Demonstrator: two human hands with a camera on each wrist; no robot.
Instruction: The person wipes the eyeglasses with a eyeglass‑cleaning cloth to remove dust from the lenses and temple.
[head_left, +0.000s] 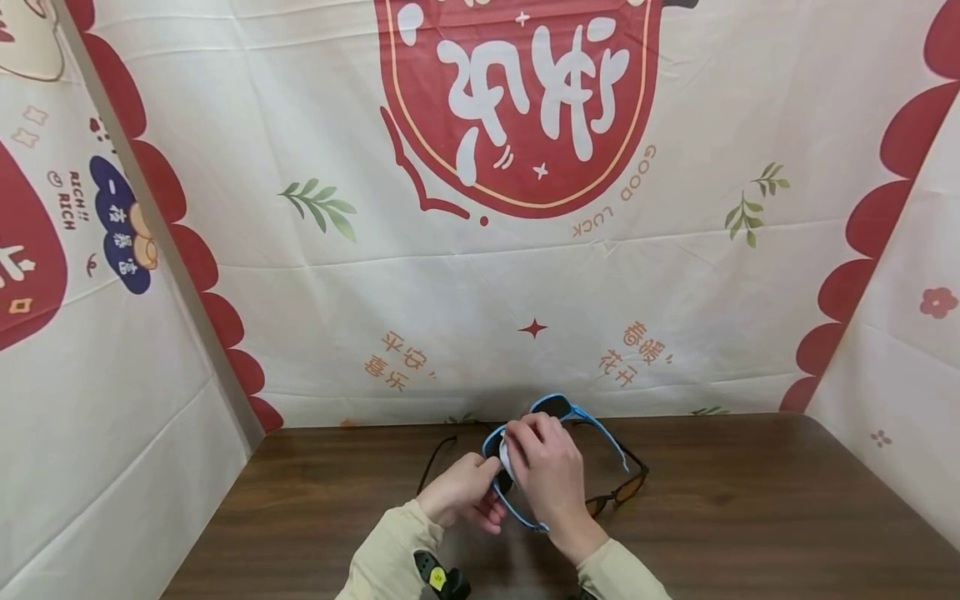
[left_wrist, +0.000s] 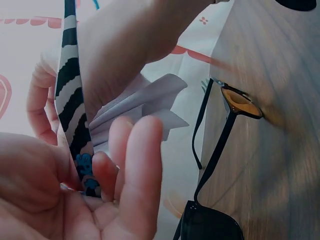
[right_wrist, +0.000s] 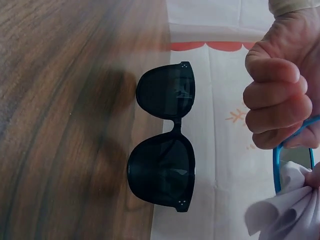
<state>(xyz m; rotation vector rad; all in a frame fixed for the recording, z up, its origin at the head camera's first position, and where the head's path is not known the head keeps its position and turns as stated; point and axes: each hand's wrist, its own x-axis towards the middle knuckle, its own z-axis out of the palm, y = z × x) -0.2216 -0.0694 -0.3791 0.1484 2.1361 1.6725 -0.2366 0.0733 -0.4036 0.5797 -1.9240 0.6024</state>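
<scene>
Right hand over blue sunglasses

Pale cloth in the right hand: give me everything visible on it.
The thin, plain, pale grey-white fabric cloth looks soft, bunched into creased folds with loose edges flaring out. The right hand pinches it in its grip, against one lens of the blue-framed sunglasses, above the brown wood-grain table. Folds and fingers hide its full outline.
</scene>
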